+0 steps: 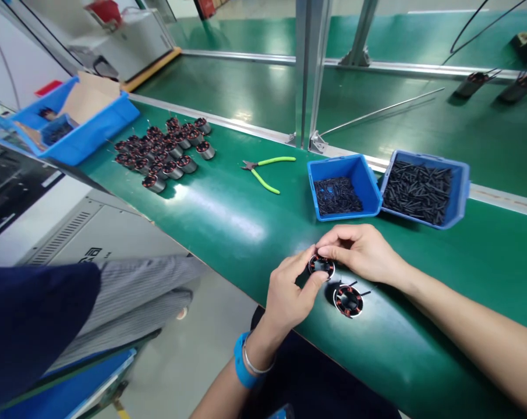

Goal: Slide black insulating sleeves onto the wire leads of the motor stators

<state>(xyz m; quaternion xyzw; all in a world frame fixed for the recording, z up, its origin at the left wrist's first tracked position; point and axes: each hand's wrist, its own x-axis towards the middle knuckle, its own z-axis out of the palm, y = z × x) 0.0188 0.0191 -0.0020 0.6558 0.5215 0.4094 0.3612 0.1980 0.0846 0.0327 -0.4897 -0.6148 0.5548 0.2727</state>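
Copper-wound ring pinched between left hand's fingers and thumb, near front edge of green bench. Right hand nearly pinched shut at upper rim; can't tell what's gripped. Looks mid-piece. Second ring just beside, black sleeves poking out: seems further along, can't tell if complete. Batch of wound cylinders at far end, sleeves unreadable. Plenty of stock in left bin and right bin. Most room toward pliers; tight against bins.
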